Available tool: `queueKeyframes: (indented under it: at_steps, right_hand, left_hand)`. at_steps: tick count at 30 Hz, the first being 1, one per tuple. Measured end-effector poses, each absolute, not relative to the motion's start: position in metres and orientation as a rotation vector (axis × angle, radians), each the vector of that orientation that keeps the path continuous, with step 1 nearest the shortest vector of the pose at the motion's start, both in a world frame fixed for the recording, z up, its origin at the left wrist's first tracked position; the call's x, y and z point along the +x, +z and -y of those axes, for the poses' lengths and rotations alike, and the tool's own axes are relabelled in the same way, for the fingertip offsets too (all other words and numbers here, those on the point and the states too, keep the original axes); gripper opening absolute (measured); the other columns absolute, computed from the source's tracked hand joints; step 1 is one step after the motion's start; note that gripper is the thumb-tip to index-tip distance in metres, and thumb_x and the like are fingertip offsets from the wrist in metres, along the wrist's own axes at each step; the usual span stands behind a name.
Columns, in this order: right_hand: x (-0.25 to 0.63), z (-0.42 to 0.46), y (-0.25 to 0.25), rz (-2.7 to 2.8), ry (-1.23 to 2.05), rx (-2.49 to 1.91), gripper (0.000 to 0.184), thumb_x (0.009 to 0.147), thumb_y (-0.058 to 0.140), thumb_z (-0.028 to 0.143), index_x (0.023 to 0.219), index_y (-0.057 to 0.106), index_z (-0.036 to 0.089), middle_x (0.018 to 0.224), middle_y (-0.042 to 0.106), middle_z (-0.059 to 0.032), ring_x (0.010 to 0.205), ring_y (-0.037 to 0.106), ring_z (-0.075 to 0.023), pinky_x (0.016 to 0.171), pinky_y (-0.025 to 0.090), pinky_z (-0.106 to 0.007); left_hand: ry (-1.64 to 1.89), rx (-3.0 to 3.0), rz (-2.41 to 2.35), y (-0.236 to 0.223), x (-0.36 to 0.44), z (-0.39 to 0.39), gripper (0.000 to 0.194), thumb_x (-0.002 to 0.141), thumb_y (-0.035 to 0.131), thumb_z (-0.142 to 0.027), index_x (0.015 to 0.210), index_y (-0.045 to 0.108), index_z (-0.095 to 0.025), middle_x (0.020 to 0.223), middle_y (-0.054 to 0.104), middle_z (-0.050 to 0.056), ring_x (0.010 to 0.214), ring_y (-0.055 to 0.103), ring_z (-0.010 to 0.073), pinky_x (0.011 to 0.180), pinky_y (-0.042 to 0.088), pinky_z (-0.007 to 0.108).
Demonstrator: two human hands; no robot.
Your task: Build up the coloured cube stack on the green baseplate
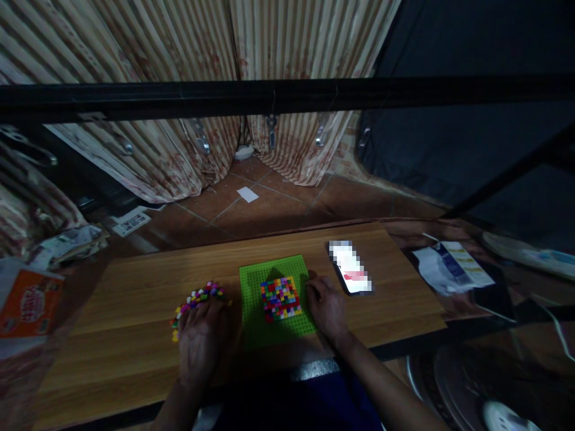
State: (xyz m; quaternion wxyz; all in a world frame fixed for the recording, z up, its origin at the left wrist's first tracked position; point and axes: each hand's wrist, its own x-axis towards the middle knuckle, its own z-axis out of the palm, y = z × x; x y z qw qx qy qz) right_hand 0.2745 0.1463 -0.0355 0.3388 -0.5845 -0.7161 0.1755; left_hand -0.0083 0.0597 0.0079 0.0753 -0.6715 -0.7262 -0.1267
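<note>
We have a green studded plastic baseplate (250, 284) lying on the brown wood-grain tabletop (139, 299) between our hands, with a patch of small multicoloured plastic bricks (281, 298) set on its middle. The key relation is sideways: a loose heap of tiny multicoloured bricks (195, 297) lies left of the baseplate, curving round the far and outer side of our left hand (204, 331), by far the nearer one. That hand is palm down, its fingers bent into the heap; whether they hold a brick, we cannot tell. Our right hand (326, 304) lies at the baseplate's right edge, its fingers curled narrowly toward the thumb; we cannot make out anything between them.
</note>
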Motion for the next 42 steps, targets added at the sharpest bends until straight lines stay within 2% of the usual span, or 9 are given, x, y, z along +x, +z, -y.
queueKeyframes:
  at_steps: [6,9,14,19,26,32,42]
  right_hand:
    - [0.275,-0.146,-0.036,1.868,0.451,-1.516,0.021,0.094,0.050,0.022,0.093,0.071,0.021,0.098,0.070,-0.0077,0.080,0.067,-0.0178,0.071,0.049,-0.027]
    - [0.275,-0.146,-0.037,1.872,0.439,-1.516,0.021,0.094,0.050,0.022,0.092,0.071,0.021,0.100,0.070,-0.0079,0.079,0.067,-0.0177,0.070,0.049,-0.027]
    - [0.276,-0.146,-0.037,1.882,0.415,-1.517,0.021,0.094,0.050,0.023,0.093,0.071,0.021,0.099,0.070,-0.0080,0.079,0.067,-0.0183,0.068,0.048,-0.027]
    - [0.276,-0.146,-0.038,1.886,0.403,-1.508,0.022,0.094,0.049,0.024,0.094,0.071,0.021,0.100,0.071,-0.0086,0.080,0.068,-0.0184,0.070,0.050,-0.027]
    - [0.277,-0.146,-0.039,1.886,0.420,-1.509,0.022,0.094,0.049,0.026,0.094,0.071,0.021,0.099,0.070,-0.0089,0.081,0.067,-0.0194,0.069,0.049,-0.028]
    - [0.279,-0.146,-0.039,1.898,0.439,-1.497,0.023,0.094,0.049,0.028,0.093,0.071,0.021,0.098,0.071,-0.0093,0.083,0.067,-0.0206,0.071,0.048,-0.030]
    - [0.280,-0.146,-0.040,1.899,0.418,-1.510,0.026,0.095,0.048,0.031,0.093,0.072,0.020,0.099,0.071,-0.0093,0.082,0.067,-0.0201,0.071,0.049,-0.030]
  left_hand:
    - [-0.634,-1.983,2.195,0.015,-0.011,-0.064,0.024,0.093,0.049,-0.031,0.089,0.072,-0.022,0.085,0.077,0.007,0.079,0.071,0.0273,0.077,0.050,0.039]
    - [-0.869,-1.945,2.282,0.018,-0.004,-0.069,0.021,0.090,0.053,-0.030,0.083,0.071,-0.022,0.081,0.077,0.005,0.076,0.072,0.0237,0.074,0.053,0.034]
    - [-1.316,-1.963,2.452,0.028,0.026,-0.074,0.018,0.085,0.059,-0.033,0.085,0.073,-0.022,0.078,0.076,0.001,0.071,0.072,0.0179,0.069,0.056,0.027]
    - [-1.513,-2.006,2.504,0.028,0.054,-0.080,0.015,0.083,0.062,-0.032,0.085,0.074,-0.022,0.080,0.076,0.002,0.073,0.072,0.0173,0.071,0.057,0.028]
    - [-1.669,-2.114,2.412,0.034,0.078,-0.091,0.011,0.084,0.063,-0.024,0.084,0.073,-0.022,0.080,0.076,0.002,0.076,0.072,0.0167,0.075,0.056,0.029]
    - [-1.793,-2.096,2.407,0.031,0.083,-0.092,0.010,0.085,0.064,-0.024,0.086,0.073,-0.022,0.082,0.077,0.002,0.077,0.072,0.0165,0.077,0.056,0.029]
    - [-1.560,-2.120,2.354,0.027,0.078,-0.093,0.009,0.083,0.066,-0.020,0.084,0.074,-0.024,0.085,0.076,0.002,0.086,0.069,0.0191,0.085,0.051,0.036]
